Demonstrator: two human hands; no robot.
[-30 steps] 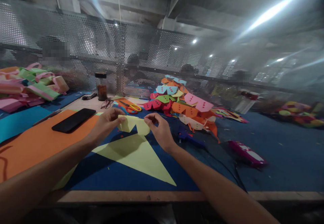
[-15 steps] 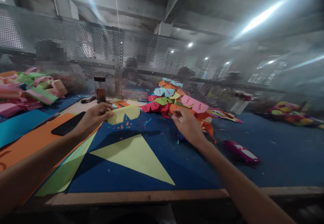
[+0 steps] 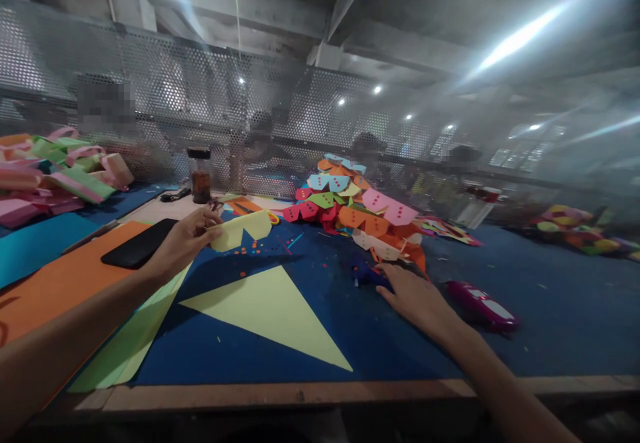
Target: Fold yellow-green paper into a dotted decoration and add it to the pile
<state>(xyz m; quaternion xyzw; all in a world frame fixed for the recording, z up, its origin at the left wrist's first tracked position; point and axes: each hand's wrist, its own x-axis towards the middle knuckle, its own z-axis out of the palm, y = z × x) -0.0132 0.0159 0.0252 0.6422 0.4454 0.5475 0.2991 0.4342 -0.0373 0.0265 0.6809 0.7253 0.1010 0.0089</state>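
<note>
My left hand [image 3: 193, 233] is closed, pinching the left end of a pale yellow paper cutout [image 3: 255, 226] with a V-shaped notch, held above the blue table surface. My right hand [image 3: 417, 296] lies low over the table, fingers stretched forward and thumb apart, at the handle end of a small dark blue tool [image 3: 365, 274] that looks like a hole punch. Its grip end is partly hidden by the fingers. Below the cutout lies a large pale yellow paper triangle [image 3: 280, 316]. Behind my right hand rises a heap of punched, notched coloured cutouts [image 3: 365, 219].
A black phone [image 3: 137, 244] rests on orange sheets [image 3: 75, 276] at left. Behind stand a dark-lidded jar [image 3: 201, 176] and a perforated metal screen [image 3: 190, 109]. A purple stapler-like object [image 3: 483, 305] lies right. Folded coloured papers [image 3: 60, 176] pile far left. Paper bits are scattered mid-table.
My right hand has moved right and down from the cutout heap to the blue tool. My left hand still holds the yellow cutout, nearly in place.
</note>
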